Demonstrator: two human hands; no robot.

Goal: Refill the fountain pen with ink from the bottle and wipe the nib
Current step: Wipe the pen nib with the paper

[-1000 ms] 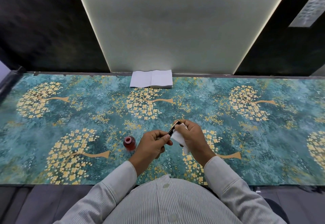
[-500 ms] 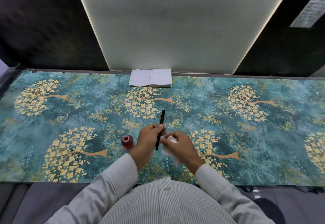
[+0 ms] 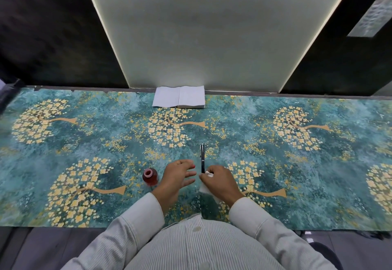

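Head view: the fountain pen [image 3: 202, 158] is found lying flat on the patterned desk [image 3: 318, 163], pointing away from the person, between the two hands and touched by neither. The left hand [image 3: 177, 177] is held with fingers spread and holds nothing, just right of the uncapped red ink bottle [image 3: 150, 176]. A crumpled white tissue [image 3: 206, 185] is gripped in the curled right hand [image 3: 220, 181]; a stack of napkins [image 3: 179, 99] is noted at the desk's far edge.
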